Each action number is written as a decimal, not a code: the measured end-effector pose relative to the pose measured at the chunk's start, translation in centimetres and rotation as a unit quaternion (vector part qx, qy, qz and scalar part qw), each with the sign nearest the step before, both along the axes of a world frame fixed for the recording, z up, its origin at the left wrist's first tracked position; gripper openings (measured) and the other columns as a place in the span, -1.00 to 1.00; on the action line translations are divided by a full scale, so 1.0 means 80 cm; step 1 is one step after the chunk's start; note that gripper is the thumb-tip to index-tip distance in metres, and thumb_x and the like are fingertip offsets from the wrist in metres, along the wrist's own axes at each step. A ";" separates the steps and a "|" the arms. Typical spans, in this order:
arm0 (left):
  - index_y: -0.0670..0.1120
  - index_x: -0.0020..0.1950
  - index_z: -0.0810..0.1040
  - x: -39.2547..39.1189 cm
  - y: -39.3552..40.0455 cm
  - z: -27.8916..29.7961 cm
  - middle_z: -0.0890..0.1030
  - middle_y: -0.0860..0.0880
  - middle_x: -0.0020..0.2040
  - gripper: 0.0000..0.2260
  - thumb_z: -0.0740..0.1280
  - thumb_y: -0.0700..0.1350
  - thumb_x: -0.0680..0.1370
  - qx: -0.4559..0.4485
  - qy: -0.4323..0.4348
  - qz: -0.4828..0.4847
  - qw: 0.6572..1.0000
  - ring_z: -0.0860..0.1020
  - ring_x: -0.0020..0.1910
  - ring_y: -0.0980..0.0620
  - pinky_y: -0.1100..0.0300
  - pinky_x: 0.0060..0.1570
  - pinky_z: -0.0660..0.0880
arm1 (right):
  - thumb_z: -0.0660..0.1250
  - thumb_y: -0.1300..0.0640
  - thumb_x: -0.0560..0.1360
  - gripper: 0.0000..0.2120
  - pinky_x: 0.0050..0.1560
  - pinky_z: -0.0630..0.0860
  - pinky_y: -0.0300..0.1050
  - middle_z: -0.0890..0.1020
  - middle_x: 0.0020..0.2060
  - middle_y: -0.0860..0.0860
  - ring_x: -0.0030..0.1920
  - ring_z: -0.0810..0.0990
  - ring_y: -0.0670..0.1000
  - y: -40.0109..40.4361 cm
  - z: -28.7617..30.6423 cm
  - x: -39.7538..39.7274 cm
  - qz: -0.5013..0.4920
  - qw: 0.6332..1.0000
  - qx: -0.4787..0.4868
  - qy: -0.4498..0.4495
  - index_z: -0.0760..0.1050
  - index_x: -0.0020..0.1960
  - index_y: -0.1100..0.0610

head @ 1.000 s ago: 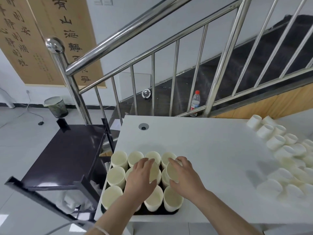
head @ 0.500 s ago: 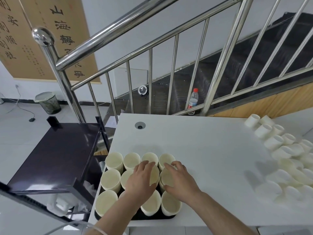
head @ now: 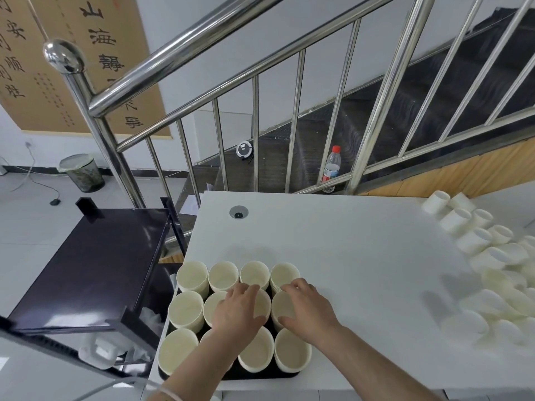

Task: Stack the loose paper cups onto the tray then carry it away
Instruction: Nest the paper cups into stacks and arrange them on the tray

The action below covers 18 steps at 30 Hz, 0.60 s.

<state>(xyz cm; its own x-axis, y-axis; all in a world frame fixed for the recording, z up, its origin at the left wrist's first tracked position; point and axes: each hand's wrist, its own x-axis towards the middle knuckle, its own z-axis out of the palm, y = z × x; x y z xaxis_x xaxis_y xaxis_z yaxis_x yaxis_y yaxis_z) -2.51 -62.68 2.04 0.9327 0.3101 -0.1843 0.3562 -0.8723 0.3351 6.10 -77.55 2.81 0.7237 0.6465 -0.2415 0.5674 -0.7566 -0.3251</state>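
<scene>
A dark tray [head: 231,378] sits at the near left corner of the white table [head: 347,256], packed with several upright cream paper cups [head: 192,277] in rows. My left hand [head: 238,311] lies palm-down on the rim of a middle-row cup, fingers fairly straight. My right hand [head: 307,306] rests over the rim of the cup at the right end of the middle row, fingers spread and slightly bent over it. A heap of loose white paper cups [head: 474,241] lies on its side along the table's right edge.
A dark purple side cart [head: 95,264] stands left of the table, with crumpled plastic below it. A steel stair railing [head: 202,39] runs behind the table. A water bottle [head: 331,166] stands on the stairs, and a bin [head: 81,172] sits on the floor at far left.
Both hands have lowered onto the middle-row cups. The cup my right hand was setting in has gone down into its stack. The view has shifted slightly.
</scene>
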 end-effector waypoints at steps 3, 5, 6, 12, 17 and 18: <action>0.06 0.41 0.28 0.004 -0.001 0.000 0.34 0.07 0.37 -0.51 0.31 0.08 0.52 0.002 0.008 0.005 1.000 0.37 0.31 0.03 0.16 0.10 0.42 | 0.36 -0.03 0.47 -0.42 0.17 0.47 -0.08 0.34 0.33 -0.06 0.30 0.37 0.01 0.001 -0.004 0.001 -0.001 1.000 0.006 0.001 0.27 0.44 0.00; 0.06 0.37 0.32 0.005 -0.002 0.001 0.37 0.08 0.34 -0.55 0.32 0.06 0.51 0.002 0.011 0.011 1.000 0.40 0.29 0.03 0.16 0.08 0.42 | 0.36 -0.02 0.48 -0.44 0.16 0.47 -0.06 0.35 0.32 -0.06 0.29 0.38 0.02 0.002 -0.006 0.001 0.002 1.000 0.007 0.000 0.29 0.42 0.00; 0.06 0.36 0.34 0.005 -0.002 0.002 0.37 0.08 0.33 -0.56 0.32 0.06 0.51 0.003 0.012 0.012 1.000 0.41 0.28 0.03 0.16 0.07 0.42 | 0.36 -0.02 0.48 -0.45 0.15 0.47 -0.05 0.35 0.31 -0.05 0.28 0.39 0.02 0.002 -0.005 0.000 0.004 1.000 0.006 -0.001 0.29 0.41 0.01; 0.07 0.37 0.32 0.010 -0.024 0.015 0.33 0.07 0.35 -0.56 0.30 0.04 0.51 0.028 -0.006 0.016 0.999 0.37 0.32 0.01 0.14 0.14 0.39 | 0.35 -0.05 0.49 -0.43 0.12 0.48 -0.09 0.32 0.34 -0.04 0.32 0.37 0.02 -0.011 0.007 0.006 0.019 1.000 0.021 -0.012 0.27 0.44 0.02; 0.07 0.42 0.29 0.024 -0.061 0.034 0.34 0.07 0.37 -0.53 0.28 0.04 0.52 0.025 -0.045 -0.006 0.999 0.39 0.30 0.02 0.14 0.17 0.41 | 0.33 -0.07 0.51 -0.43 0.17 0.46 -0.09 0.31 0.36 -0.05 0.36 0.33 -0.01 -0.045 0.026 0.013 0.028 0.998 0.051 -0.030 0.26 0.46 0.02; 0.08 0.42 0.28 0.026 -0.070 0.038 0.33 0.08 0.37 -0.53 0.27 0.04 0.52 0.024 -0.049 -0.009 0.998 0.38 0.30 0.03 0.15 0.15 0.41 | 0.33 -0.07 0.52 -0.43 0.18 0.46 -0.09 0.30 0.36 -0.05 0.36 0.32 -0.01 -0.054 0.029 0.014 0.026 0.997 0.057 -0.033 0.26 0.46 0.02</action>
<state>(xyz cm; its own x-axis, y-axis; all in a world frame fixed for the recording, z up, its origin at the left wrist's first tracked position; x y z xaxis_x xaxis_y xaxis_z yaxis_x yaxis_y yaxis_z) -0.39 -68.25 5.06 0.9511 0.2993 -0.0765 0.3076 -0.8943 0.3251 7.26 -81.90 5.12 0.7007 0.7038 -0.1171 0.6281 -0.6863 -0.3668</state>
